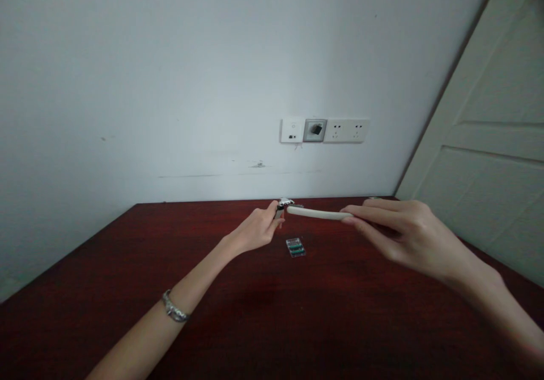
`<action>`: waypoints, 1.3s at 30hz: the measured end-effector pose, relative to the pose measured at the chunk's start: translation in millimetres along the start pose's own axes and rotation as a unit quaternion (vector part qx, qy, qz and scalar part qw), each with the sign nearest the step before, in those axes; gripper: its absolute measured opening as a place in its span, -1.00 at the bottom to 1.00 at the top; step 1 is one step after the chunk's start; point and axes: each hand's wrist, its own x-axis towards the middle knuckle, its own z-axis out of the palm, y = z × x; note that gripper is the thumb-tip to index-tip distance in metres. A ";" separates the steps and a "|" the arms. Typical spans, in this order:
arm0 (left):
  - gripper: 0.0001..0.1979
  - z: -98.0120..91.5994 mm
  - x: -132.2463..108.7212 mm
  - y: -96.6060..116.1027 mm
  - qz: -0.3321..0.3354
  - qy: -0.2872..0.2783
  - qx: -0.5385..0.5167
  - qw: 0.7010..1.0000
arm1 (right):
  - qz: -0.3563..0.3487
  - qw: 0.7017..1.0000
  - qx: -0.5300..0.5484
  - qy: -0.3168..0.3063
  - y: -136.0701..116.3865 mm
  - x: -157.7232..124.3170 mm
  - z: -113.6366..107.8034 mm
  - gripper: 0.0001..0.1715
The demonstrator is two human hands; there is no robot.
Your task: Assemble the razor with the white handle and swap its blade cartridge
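Observation:
My right hand [393, 229] is closed, with thumb and fingers pinching one end of a long, slightly curved white rod [317, 214]. The rod points left, almost level, and its far end comes close to my left hand [259, 228]. My left hand is closed around a small pale object with a dark top [279, 212]; its kind is too small to make out. Just past the fingertips shows a small silvery piece [286, 202], and I cannot tell if it is held or lies behind. Below the rod, a small clear pack with green bands [296, 247] lies flat.
Both hands are over a dark red wooden table [238, 317] that meets a white wall [191, 74]. Sockets and a switch plate [346, 131] are set in the wall, with a dark plug [316, 130] among them. A pale panelled door [488, 136] stands at the right.

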 end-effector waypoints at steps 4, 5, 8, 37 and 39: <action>-0.88 0.8 0.0 -0.4 0.001 -0.009 -0.024 1.000 | 0.003 1.000 0.005 0.018 1.8 -0.3 0.6 -0.74; -0.87 1.0 0.0 -0.6 -0.001 -0.011 -0.028 1.000 | 0.002 1.000 0.009 0.025 1.7 -0.6 0.8 -0.75; -0.85 1.5 0.1 -1.2 -0.012 -0.019 -0.040 0.999 | -0.005 0.999 0.028 0.022 0.5 -0.8 1.8 -0.77; -0.87 7.5 3.0 1.7 -0.049 -0.043 -0.197 0.978 | -0.018 0.996 0.090 0.015 5.3 7.4 30.8 -0.75; -0.86 8.9 3.1 1.7 -0.049 -0.048 -0.204 0.976 | -0.008 0.994 0.100 0.049 3.8 8.1 33.6 -0.75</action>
